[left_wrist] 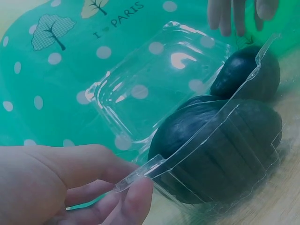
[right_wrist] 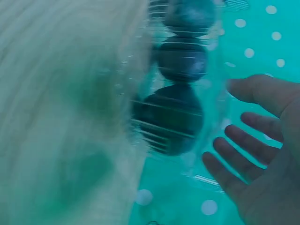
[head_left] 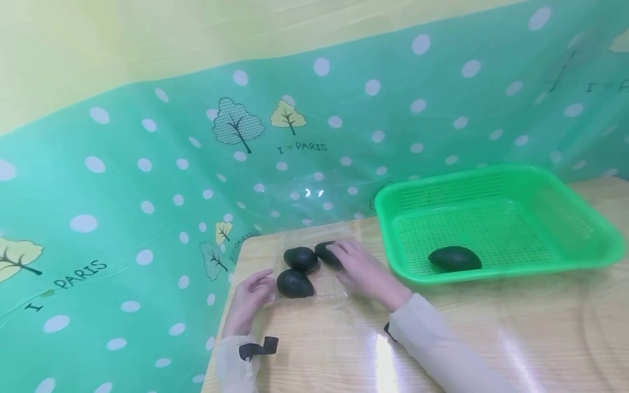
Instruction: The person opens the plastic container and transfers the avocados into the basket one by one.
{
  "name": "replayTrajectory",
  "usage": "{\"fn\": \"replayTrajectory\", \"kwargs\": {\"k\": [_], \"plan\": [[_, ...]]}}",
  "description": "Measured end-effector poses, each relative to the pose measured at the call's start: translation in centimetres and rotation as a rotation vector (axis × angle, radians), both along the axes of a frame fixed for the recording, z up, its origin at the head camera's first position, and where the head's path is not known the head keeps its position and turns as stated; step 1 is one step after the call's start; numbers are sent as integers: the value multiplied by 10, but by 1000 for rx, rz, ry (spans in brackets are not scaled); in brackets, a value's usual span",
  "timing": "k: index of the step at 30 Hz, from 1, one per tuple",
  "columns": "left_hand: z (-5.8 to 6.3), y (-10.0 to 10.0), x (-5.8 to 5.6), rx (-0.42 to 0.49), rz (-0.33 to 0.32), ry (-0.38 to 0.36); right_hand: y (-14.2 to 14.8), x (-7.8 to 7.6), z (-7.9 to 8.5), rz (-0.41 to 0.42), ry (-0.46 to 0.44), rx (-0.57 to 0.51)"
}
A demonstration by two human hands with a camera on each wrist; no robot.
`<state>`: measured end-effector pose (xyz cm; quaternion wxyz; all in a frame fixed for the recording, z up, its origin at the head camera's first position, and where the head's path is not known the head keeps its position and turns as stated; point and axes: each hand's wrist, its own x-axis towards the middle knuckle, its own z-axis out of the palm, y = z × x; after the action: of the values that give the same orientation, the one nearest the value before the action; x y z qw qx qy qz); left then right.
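A clear plastic clamshell box [left_wrist: 150,167] stands on the table with its lid raised against the backdrop. Inside are three dark avocados: a front one [head_left: 295,284], a middle one [head_left: 301,258] and one at the right [head_left: 325,252]. My left hand [head_left: 249,300] pinches the lip at the box's left end between thumb and fingers. My right hand [head_left: 365,271] is over the rightmost avocado in the head view, partly covering it. In the right wrist view, the fingers [right_wrist: 248,143] of that hand are spread, with nothing between them, beside the box.
To the right stands a green plastic basket [head_left: 385,232] with perforated sides, holding one more avocado [head_left: 454,258]. A polka-dot backdrop [head_left: 275,180] hangs along the back and left of the wooden table [head_left: 314,349]. A black strap [head_left: 257,348] is on my left wrist.
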<state>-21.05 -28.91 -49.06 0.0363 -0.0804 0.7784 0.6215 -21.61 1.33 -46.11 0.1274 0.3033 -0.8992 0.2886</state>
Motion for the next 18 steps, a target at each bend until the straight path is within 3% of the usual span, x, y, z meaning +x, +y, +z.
{"fn": "replayTrajectory", "kwargs": {"k": [4, 12, 18], "plan": [[1, -1, 2, 16, -9, 3, -5, -4, -6, -2, -7, -7], [1, 0, 2, 21, -8, 0, -16, -15, -18, 1, 111, -47], [0, 0, 1, 10, 1, 3, -21, -23, -21, -2, 30, -36]]}}
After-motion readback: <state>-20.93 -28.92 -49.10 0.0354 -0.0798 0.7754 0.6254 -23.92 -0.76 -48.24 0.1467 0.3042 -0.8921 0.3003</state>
